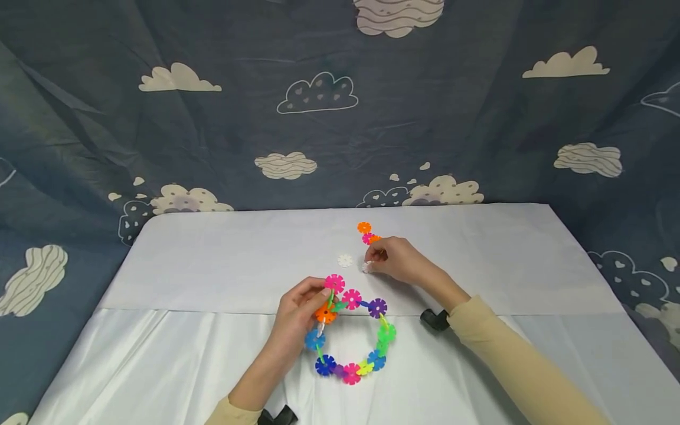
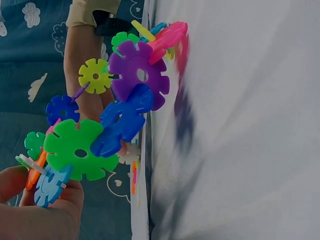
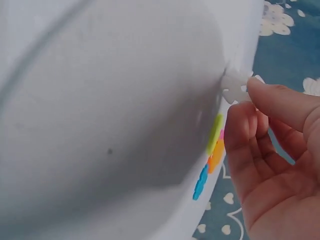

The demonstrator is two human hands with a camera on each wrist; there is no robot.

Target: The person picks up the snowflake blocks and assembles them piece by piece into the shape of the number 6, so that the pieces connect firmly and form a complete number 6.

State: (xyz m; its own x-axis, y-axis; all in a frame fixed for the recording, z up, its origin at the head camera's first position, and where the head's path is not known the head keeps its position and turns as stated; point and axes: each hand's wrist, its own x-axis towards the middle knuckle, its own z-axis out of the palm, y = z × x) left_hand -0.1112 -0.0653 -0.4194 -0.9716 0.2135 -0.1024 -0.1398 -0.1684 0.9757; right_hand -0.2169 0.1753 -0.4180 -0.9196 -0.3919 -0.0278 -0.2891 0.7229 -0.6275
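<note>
Disc (image 3: 234, 88), partly hidden, pinched by right fingers (image 3: 240, 130) | ring (image 1: 351, 373) gripped by left fingers (image 1: 313, 302) | orange piece (image 1: 374, 238) partly covered

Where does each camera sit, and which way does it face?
Head: head-worn, facing forward and down at the white cloth; left hand, right hand, forearms show.
Left wrist: worn there, facing the notched-disc ring; left hand, right forearm show.
Right wrist: worn there, facing the pinched white disc; right hand shows.
Head and left wrist both show the ring.
</note>
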